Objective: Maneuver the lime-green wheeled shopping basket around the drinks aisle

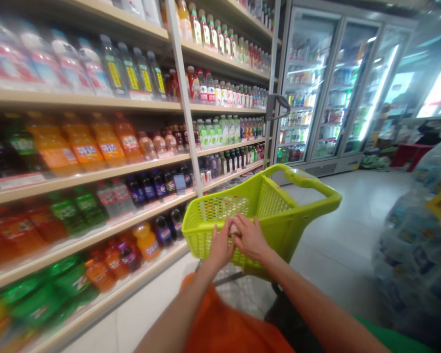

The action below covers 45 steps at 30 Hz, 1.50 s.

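Note:
My left hand (221, 245) and my right hand (250, 238) meet in front of the near side of a yellow-green plastic shopping cart (279, 230). Both have their fingers curled in and pressed together. Between the fingertips shows a small pale thing (234, 228), too blurred and covered to name. From this angle I cannot tell whether the hands touch the cart's rim. The cart's perforated basket shows no goods in its visible part, and its looped handle points to the right.
Along the left run drink shelves (158, 164) filled with bottles, such as orange soda (112, 142). Glass-door coolers (308, 88) stand at the back. At right is a stack of plastic-wrapped bottles (404, 240). Pale floor tiles (338, 220) lie between.

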### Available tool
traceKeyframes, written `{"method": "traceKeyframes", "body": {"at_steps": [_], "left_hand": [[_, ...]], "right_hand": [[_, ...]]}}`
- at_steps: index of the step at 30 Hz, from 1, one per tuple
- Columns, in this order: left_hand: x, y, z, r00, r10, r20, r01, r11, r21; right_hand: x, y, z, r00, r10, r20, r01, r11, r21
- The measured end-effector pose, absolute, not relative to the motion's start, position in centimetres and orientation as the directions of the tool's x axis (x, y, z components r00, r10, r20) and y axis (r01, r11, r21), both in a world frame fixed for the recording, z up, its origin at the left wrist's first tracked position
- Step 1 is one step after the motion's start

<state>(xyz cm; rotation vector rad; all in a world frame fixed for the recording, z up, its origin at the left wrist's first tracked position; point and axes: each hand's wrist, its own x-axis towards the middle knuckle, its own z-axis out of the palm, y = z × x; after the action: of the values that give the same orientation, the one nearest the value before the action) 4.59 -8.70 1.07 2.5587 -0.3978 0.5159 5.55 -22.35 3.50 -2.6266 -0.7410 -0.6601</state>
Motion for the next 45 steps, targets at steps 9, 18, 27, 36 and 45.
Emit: {"method": "traceKeyframes", "body": {"at_steps": [9, 18, 27, 36, 45], "left_hand": [[5.2, -5.7, 1.2, 0.978, 0.021, 0.209, -0.057, -0.931, 0.36], [5.2, -7.4, 1.5, 0.98, -0.02, 0.196, -0.079, -0.951, 0.299], [7.8, -9.0, 1.9, 0.983, -0.023, 0.18, -0.083, -0.939, 0.334], [8.5, -8.9, 1.3, 0.976, -0.007, 0.216, -0.079, -0.942, 0.326], [8.4, -6.6, 1.6, 0.975, -0.007, 0.22, -0.071, -0.956, 0.285]], "right_hand": [[7.6, -21.2, 2.9, 0.732, 0.408, 0.545, 0.488, -0.873, -0.002], [6.4, -37.8, 6.1, 0.618, 0.199, 0.761, 0.216, -0.973, 0.079], [8.3, -37.9, 3.0, 0.543, 0.297, 0.785, 0.28, -0.946, 0.164], [9.7, -38.3, 4.6, 0.619, 0.341, 0.708, 0.32, -0.932, 0.17], [9.9, -43.3, 3.8, 0.329, 0.113, 0.937, 0.196, -0.979, 0.05]]}}
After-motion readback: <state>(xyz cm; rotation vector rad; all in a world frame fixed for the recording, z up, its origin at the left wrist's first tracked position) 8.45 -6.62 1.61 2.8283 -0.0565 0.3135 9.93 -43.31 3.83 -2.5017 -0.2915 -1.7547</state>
